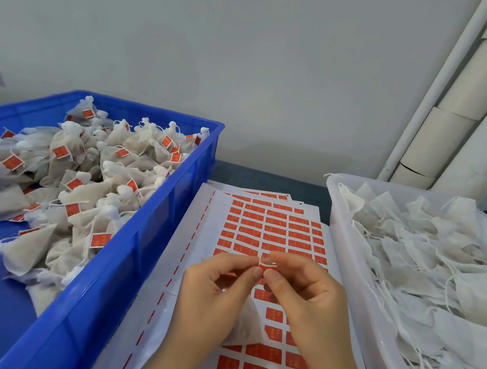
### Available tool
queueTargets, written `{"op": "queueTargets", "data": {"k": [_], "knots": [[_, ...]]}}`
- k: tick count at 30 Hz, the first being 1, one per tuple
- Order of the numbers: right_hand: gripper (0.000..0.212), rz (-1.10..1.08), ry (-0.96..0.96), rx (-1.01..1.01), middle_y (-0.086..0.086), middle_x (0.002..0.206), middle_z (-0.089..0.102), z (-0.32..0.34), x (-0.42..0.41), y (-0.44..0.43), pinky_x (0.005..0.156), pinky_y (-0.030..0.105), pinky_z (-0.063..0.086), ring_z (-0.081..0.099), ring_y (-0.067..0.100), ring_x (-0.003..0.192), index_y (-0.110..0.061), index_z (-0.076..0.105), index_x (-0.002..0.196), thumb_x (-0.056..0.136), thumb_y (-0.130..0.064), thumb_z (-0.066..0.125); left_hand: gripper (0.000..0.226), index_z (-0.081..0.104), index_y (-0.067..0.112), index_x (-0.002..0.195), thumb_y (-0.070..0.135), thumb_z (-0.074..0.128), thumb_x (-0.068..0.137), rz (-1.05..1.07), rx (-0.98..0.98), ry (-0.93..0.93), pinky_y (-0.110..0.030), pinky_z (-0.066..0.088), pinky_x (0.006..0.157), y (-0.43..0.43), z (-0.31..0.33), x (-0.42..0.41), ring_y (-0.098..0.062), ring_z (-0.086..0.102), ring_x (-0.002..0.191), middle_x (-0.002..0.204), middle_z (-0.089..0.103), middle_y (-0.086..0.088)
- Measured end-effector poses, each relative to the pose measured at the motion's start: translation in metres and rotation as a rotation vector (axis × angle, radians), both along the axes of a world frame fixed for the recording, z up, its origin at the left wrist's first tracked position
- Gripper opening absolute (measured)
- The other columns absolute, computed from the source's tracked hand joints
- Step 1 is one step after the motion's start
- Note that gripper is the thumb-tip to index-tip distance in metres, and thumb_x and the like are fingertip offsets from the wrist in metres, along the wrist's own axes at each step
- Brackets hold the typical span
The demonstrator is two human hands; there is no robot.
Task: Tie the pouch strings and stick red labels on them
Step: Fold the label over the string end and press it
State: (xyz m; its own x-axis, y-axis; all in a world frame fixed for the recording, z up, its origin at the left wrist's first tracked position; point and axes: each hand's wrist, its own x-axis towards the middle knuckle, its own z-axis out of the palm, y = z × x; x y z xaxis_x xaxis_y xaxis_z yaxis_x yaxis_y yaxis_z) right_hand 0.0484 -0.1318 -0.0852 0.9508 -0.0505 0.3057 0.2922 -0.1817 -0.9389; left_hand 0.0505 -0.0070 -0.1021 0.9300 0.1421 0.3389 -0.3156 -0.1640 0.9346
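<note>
My left hand (219,290) and my right hand (303,292) meet above a white sheet of red labels (264,231). Together their fingertips pinch one small red label (267,265) folded around a thin white pouch string. The white pouch (244,322) on that string hangs below my hands, mostly hidden behind them. A blue crate (126,262) on the left holds several tied pouches with red labels (87,174). On the right, a white tray (347,243) is filled with several flat pouches with loose strings (426,263).
The label sheet lies between the crate and the tray, on a dark table (267,177). A pale wall rises behind. Cardboard tubes and a white pipe (461,102) lean in the right corner.
</note>
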Motion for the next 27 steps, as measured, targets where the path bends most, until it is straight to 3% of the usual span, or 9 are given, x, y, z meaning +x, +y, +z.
{"op": "queueTargets", "data": {"k": [2,10,21,27], "knots": [[0.012,-0.041,0.003,0.015,-0.023,0.075,0.069,-0.0007,0.0001,0.0000,0.057,0.006,0.049,0.066,-0.002,0.072,-0.028,0.066,0.077,0.072,-0.018,0.073,0.024,0.066,0.042,0.078,0.018,0.067,0.078,0.007,-0.003,0.017,-0.007,0.050,0.067,0.0003,-0.0002,0.0006,0.003,0.064,0.082,0.081,0.068,0.027],[0.013,-0.109,0.005,0.033,-0.020,0.073,0.070,-0.0009,-0.0015,0.0002,0.055,0.009,0.050,0.067,0.001,0.069,-0.026,0.066,0.075,0.069,-0.019,0.076,0.023,0.066,0.037,0.077,0.013,0.068,0.078,0.010,-0.033,0.025,-0.012,0.053,0.068,0.0008,0.0010,-0.0007,-0.002,0.065,0.081,0.081,0.069,0.023],[0.007,-0.135,0.017,-0.030,-0.023,0.077,0.067,-0.0049,0.0003,-0.0020,0.063,0.011,0.053,0.063,-0.001,0.078,-0.029,0.067,0.074,0.073,-0.025,0.073,0.023,0.064,0.037,0.077,0.015,0.066,0.080,0.036,0.028,0.004,-0.012,0.053,0.066,-0.0032,0.0007,-0.0014,-0.002,0.064,0.080,0.081,0.067,0.025],[0.007,-0.090,0.071,0.049,-0.021,0.072,0.068,-0.0027,0.0012,-0.0003,0.051,0.007,0.047,0.065,0.000,0.070,-0.025,0.066,0.075,0.074,-0.022,0.072,0.021,0.066,0.033,0.077,0.013,0.064,0.083,0.003,-0.008,0.032,-0.016,0.055,0.067,-0.0030,0.0013,-0.0014,-0.005,0.066,0.080,0.080,0.068,0.021]]}}
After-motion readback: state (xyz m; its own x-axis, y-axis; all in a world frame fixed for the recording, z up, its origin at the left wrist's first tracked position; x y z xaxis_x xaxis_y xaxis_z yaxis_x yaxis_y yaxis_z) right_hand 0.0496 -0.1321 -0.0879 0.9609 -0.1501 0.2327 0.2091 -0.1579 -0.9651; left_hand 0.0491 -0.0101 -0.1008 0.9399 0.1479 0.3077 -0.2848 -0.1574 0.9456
